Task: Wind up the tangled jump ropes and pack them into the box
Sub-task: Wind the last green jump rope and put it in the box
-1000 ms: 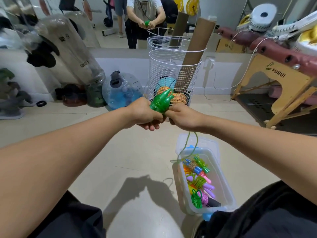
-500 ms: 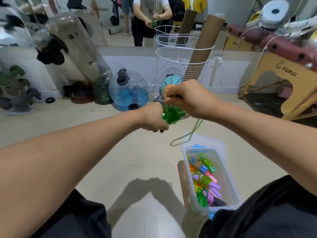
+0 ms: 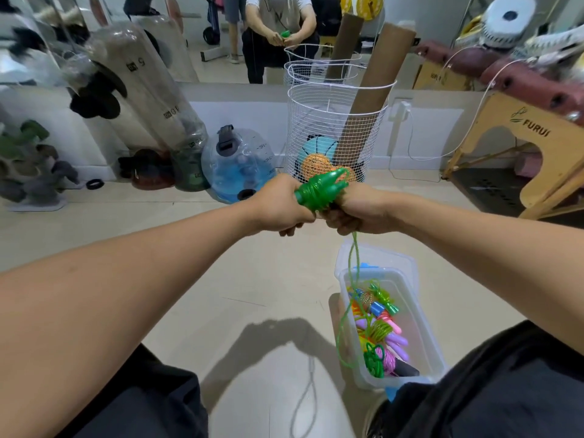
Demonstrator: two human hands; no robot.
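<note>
The green jump rope handles [image 3: 319, 192] are held together as one bundle at frame centre, tips pointing to about 2 o'clock, with green cord wrapped around their middle. The bundle is gripped at its lower end by the left hand [image 3: 281, 205], fingers curled closed around it. The right hand [image 3: 357, 213] is pressed against the left from 3 o'clock, closed in a fist on the cord; the exact finger contact is hidden by the bundle.

A loose loop of green cord [image 3: 346, 314] is seen hanging from under the right hand toward 6 o'clock, its lower end crossing the near-left wall of the clear plastic box [image 3: 420, 314]. The box is placed on the floor at 5 o'clock of the hands, well below them. Several wound ropes with coloured handles [image 3: 384, 330] (green, blue, pink, purple, orange) are lying inside it.

At 12 o'clock of the hands, a white wire basket [image 3: 319, 121] is noted, containing balls and a cardboard tube [image 3: 373, 102]
</note>
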